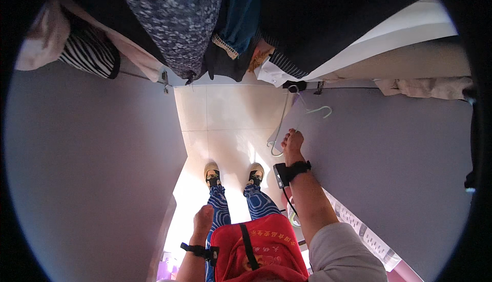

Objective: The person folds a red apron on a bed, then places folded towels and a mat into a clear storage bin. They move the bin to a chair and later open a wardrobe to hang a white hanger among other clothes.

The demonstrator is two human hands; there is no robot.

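Note:
My right hand (pixel 293 140) is closed on a pale green wire clothes hanger (pixel 282 122), held out ahead of me below the hanging clothes. One curved end of the hanger (pixel 326 110) points right and another bends down beside my wrist. My left hand (pixel 203 217) hangs low by my left leg, its fingers curled, with nothing visible in it. Above the hands hang a dark floral-patterned garment (pixel 180 20), a blue garment (pixel 243 13) with a lace edge, and a white garment (pixel 271 72) with a button.
Grey panels flank me, the left panel (pixel 96 159) and the right panel (pixel 388 147). Pale floor tiles (pixel 226 109) lie between them. A striped garment (pixel 90 53) hangs at left and a beige garment (pixel 399 61) at right. A white perforated plastic edge (pixel 365 232) runs along the lower right.

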